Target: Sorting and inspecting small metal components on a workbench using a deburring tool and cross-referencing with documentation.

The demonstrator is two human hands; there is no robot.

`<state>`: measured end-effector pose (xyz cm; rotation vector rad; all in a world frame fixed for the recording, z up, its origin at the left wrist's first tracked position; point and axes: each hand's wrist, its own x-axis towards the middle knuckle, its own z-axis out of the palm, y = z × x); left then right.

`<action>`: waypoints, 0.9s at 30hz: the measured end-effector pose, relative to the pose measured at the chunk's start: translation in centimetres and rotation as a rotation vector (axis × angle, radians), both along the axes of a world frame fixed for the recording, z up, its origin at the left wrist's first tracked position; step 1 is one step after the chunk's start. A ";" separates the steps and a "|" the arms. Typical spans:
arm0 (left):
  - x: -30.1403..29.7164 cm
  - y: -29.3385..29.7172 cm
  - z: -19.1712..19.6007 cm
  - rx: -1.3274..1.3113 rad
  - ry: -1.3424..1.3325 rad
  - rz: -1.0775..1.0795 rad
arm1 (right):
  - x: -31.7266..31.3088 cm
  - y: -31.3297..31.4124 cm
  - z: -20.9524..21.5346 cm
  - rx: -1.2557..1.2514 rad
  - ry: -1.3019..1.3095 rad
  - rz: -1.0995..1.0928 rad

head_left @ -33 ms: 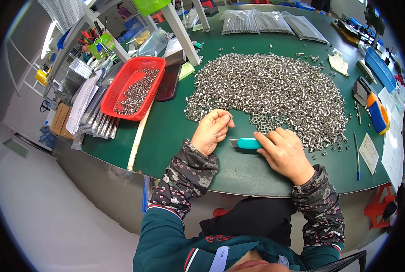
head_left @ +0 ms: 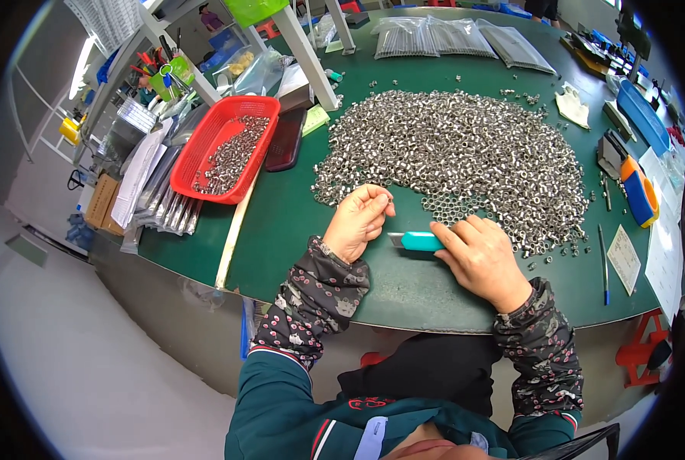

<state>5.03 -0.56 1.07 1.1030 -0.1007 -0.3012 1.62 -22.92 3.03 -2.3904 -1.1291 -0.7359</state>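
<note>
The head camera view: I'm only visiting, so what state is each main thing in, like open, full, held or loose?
Knife, blade out, held in the right hand.
Left hand, fingers pinched on what looks like a small metal ring.
Metal rings, loose in a wide heap.
Red basket, open-topped, partly filled with small metal parts.
Clear bags, filled; sealed or not, I can't tell.
Pen, lying flat.

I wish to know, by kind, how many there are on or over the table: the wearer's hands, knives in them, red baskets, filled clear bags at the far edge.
Hands: 2 (left hand, right hand)
Knife: 1
Red basket: 1
Clear bags: 3
Total: 7
</note>
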 end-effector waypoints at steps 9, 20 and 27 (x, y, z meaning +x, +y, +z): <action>-0.1 -0.1 0.2 -0.044 -0.028 -0.035 | 0.0 0.0 0.0 0.068 0.055 -0.094; -0.5 -0.7 0.7 0.088 -0.050 -0.010 | -0.1 0.1 0.0 0.040 0.042 -0.178; -0.9 -1.1 0.7 0.141 -0.081 0.012 | -0.2 0.2 -0.2 0.067 0.071 -0.176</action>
